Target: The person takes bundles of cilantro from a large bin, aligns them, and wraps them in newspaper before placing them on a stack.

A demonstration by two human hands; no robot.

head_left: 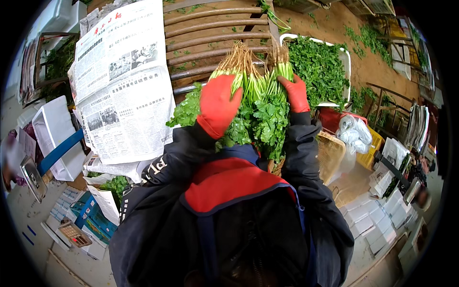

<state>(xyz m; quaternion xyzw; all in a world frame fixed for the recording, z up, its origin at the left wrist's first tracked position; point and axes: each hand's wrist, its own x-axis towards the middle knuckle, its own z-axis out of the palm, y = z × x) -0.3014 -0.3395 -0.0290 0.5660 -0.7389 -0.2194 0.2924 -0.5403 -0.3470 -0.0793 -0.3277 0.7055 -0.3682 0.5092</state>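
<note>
A big bundle of leafy green herbs [267, 122], pale stems and tan roots upward, lies across my lap at the near edge of a slatted metal rack [215, 36]. My left hand [215, 103], in a red glove, is closed on the bundle's left part, partly covering the stems. My right hand [294, 91], also red-gloved, grips the stems on the right just below the roots, thumb across them. Printed newspaper sheets [119, 100] lie just left of the bundle.
A white tub [346, 71] of loose greens sits right, beside plastic bags [354, 131], a yellow crate [370, 150] and a tan basket [330, 158]. White foam boxes [52, 124], a blue carton [95, 220] and stacked paper stand left. Scattered leaves lie on the brown floor [311, 14].
</note>
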